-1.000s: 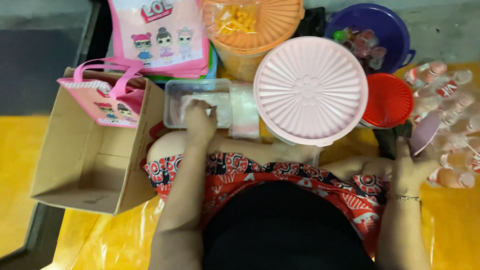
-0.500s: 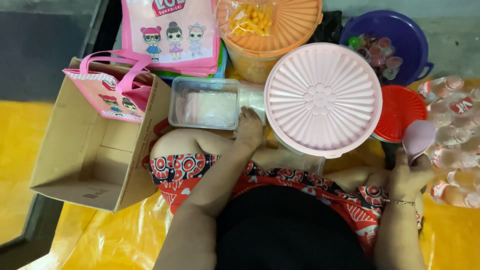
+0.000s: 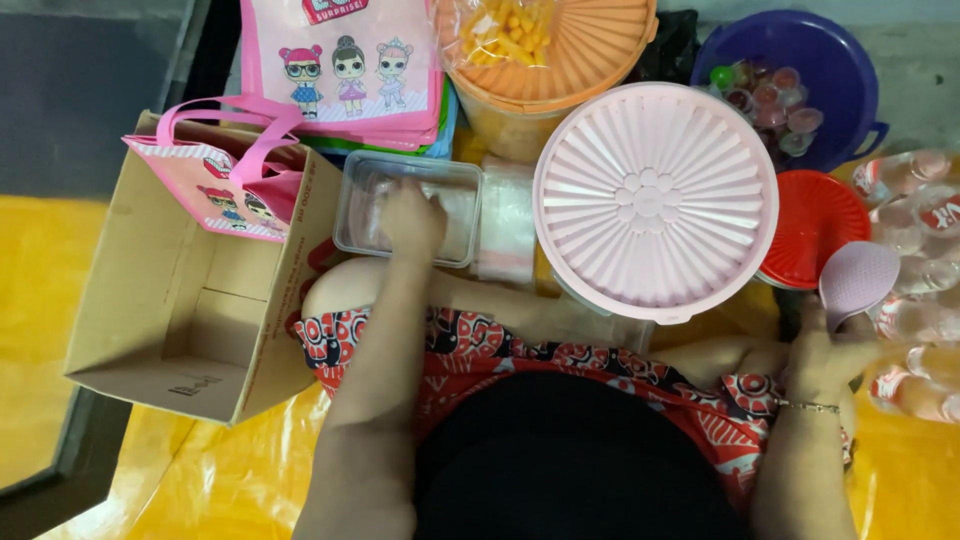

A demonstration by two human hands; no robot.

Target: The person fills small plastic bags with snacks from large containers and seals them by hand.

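My left hand (image 3: 410, 218) reaches down into a clear rectangular plastic tub (image 3: 368, 190) in front of my knee. Its fingers curl inside the tub, and whatever they touch is hidden. A stack of clear plastic bags (image 3: 508, 222) lies just right of the tub. At the right, my right hand (image 3: 828, 352) grips the handle of a lilac plastic scoop (image 3: 858, 280), held up beside a red lid (image 3: 815, 228). A big round pale-pink lid (image 3: 655, 195) covers a container between my hands.
An open cardboard box (image 3: 170, 330) at the left holds a small pink cartoon gift bag (image 3: 225, 180). More pink bags (image 3: 345, 65) lie stacked behind. An orange tub (image 3: 560, 50), a purple basin (image 3: 830, 50) of small jelly cups and several clear bottles (image 3: 915, 220) stand around. A yellow sheet (image 3: 50, 270) covers the floor.
Half a second ago my left hand rested beside the pink lid; it has moved left, back into the clear tub. My right hand keeps the scoop in about the same place.
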